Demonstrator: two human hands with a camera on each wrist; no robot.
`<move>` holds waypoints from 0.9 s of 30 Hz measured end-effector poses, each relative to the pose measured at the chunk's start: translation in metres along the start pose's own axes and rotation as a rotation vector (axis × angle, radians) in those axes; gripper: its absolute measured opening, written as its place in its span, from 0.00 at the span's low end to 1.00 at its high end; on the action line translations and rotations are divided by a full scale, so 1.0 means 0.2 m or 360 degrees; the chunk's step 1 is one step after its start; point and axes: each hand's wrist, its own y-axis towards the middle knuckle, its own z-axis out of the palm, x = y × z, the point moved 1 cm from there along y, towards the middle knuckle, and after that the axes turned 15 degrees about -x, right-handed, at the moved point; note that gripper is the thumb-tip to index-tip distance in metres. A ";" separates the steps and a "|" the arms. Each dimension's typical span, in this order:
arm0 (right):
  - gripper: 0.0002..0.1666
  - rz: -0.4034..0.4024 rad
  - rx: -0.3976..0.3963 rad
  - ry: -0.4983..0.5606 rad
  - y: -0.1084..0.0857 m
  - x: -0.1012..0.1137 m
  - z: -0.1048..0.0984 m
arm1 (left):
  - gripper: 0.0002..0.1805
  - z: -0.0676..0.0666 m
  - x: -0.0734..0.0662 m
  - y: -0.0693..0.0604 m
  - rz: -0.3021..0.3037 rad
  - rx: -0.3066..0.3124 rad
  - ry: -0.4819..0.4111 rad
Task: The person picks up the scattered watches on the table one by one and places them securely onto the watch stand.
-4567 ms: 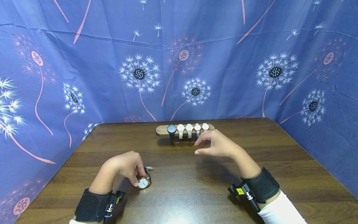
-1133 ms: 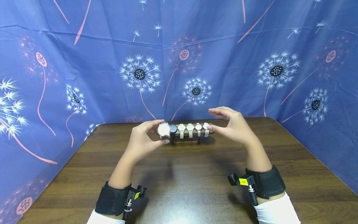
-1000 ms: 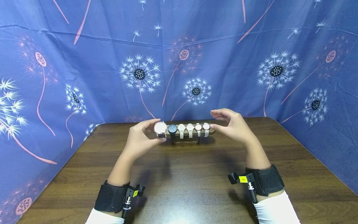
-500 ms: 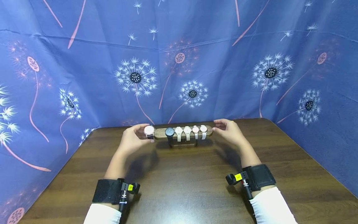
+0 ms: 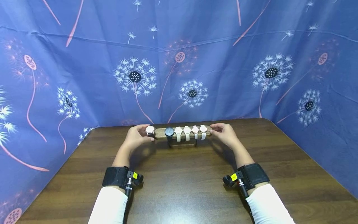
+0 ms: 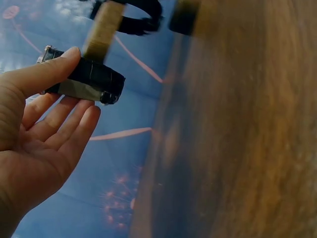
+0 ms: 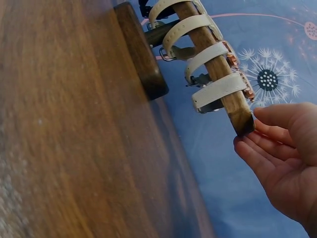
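Note:
My left hand [image 5: 135, 138] pinches a wristwatch [image 5: 150, 129] with a pale round dial and dark strap at the left end of a wooden watch stand [image 5: 160, 133]. In the left wrist view, the watch's closed dark strap [image 6: 99, 77] meets the end of the bar; how far the bar goes into the loop cannot be told. At the other end, my right hand [image 5: 226, 135] pinches the bar's tip [image 7: 241, 120] between thumb and fingers. A dark-dialled watch [image 5: 169, 132] and several watches with pale straps [image 7: 218, 91] hang along the bar.
The stand rests on a brown wooden table [image 5: 179, 174] by its dark wooden base [image 7: 141, 54], near the far edge. Behind it hangs a blue cloth [image 5: 223, 62] with a dandelion print. A black wrist strap with a camera [image 5: 134, 177] sits on each forearm.
From the front left of the table, my left hand has brought the dark-strapped watch to the bar's left end. My right hand has moved from beside the stand onto the bar's right tip.

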 end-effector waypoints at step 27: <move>0.26 0.0066 0.0064 0.0001 0.00 0.00 0.01 | 0.38 0.09 0.04 0.09 -0.0061 0.0237 0.0045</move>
